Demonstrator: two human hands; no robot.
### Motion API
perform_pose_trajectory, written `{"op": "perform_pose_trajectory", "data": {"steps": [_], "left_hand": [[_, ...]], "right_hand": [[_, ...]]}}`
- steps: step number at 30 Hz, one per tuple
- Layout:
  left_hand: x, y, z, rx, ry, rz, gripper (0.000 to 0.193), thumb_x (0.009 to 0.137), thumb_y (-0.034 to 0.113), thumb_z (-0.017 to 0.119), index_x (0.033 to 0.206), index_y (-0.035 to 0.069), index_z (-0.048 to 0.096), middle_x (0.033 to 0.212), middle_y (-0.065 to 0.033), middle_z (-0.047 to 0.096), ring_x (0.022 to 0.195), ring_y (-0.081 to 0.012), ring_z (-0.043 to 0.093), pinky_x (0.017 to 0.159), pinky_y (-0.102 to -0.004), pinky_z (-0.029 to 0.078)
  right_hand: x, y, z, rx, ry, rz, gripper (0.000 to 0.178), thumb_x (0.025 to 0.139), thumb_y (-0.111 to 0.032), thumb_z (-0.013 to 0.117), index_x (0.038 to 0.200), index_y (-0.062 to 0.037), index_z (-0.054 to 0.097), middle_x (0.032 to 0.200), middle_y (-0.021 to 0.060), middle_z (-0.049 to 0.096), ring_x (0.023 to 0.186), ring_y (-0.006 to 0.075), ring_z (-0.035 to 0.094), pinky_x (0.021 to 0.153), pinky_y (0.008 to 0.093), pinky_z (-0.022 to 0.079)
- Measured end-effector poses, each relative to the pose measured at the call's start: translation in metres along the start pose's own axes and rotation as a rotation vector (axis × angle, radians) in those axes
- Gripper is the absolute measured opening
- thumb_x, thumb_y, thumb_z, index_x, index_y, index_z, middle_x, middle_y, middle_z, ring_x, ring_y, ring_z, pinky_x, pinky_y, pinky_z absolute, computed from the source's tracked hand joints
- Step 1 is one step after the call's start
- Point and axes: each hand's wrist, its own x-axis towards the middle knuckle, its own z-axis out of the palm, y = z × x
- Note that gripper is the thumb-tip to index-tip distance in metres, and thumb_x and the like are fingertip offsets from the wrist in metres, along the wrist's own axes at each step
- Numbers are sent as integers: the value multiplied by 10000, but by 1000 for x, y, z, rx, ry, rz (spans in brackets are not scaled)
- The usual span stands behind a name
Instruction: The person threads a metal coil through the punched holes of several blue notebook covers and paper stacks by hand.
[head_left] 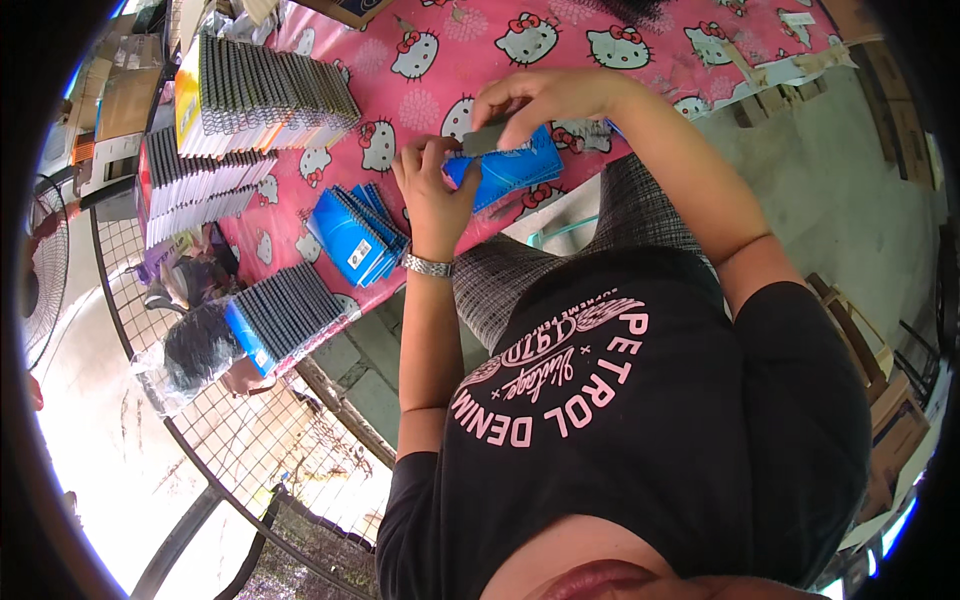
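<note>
Notebook (510, 170), blue and spiral-bound, lay at the near table (440, 80) edge, long axis left-right. Left hand (432, 185) gripped its left end; right hand (535, 100), farther, pinched a grey strip (487, 137) over its top edge.

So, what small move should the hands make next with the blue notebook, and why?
Probably press the dark strip down along the edge of the blue notebook. The right hand pinches the strip just above it, while the left hand steadies the notebook on the pink tablecloth.
</note>
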Motion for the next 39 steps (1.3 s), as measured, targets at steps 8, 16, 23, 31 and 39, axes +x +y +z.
{"op": "perform_pose_trajectory", "data": {"steps": [8, 16, 23, 31, 39], "left_hand": [[5, -16, -5, -178, -112, -118, 310, 749, 117, 764, 1022, 58, 630, 1006, -109, 570, 925, -284, 566, 792, -391, 465], [1, -22, -1, -465, -125, -239, 290, 765, 57, 762, 1012, 4, 620, 965, -101, 593, 751, -186, 611, 597, -282, 483], [-1, -23, 3, -460, -110, -364, 221, 820, 37, 728, 1015, 7, 629, 868, -70, 642, 688, -118, 608, 602, -241, 475], [-21, -18, 3, -840, 143, -583, 190, 901, 73, 679, 1045, -46, 642, 851, -57, 679, 725, -102, 652, 637, -227, 497], [-34, -16, 19, -697, 257, -470, 175, 898, 83, 697, 987, -64, 665, 818, -65, 696, 677, -105, 663, 591, -238, 515]], "right_hand": [[22, 8, -2, -303, 149, 25, 491, 783, -297, 732, 1195, -47, 640, 1128, 37, 639, 1071, 143, 578, 971, 295, 423], [29, 8, -3, -75, 1, -41, 462, 752, -268, 763, 1153, -65, 655, 1085, 57, 630, 1037, 172, 580, 922, 301, 449], [23, 39, -24, -992, 511, -7, 529, 734, -376, 786, 1177, -121, 651, 1236, 109, 578, 1094, 281, 582, 949, 372, 456], [-99, 92, 31, -1329, 1029, 151, 569, 829, -333, 704, 1313, -82, 542, 1318, 156, 532, 1212, 374, 494, 1017, 464, 407], [-65, 34, 111, -809, 800, -199, 574, 786, -251, 721, 1310, -87, 554, 1224, 133, 563, 1122, 332, 529, 969, 443, 425]]}}
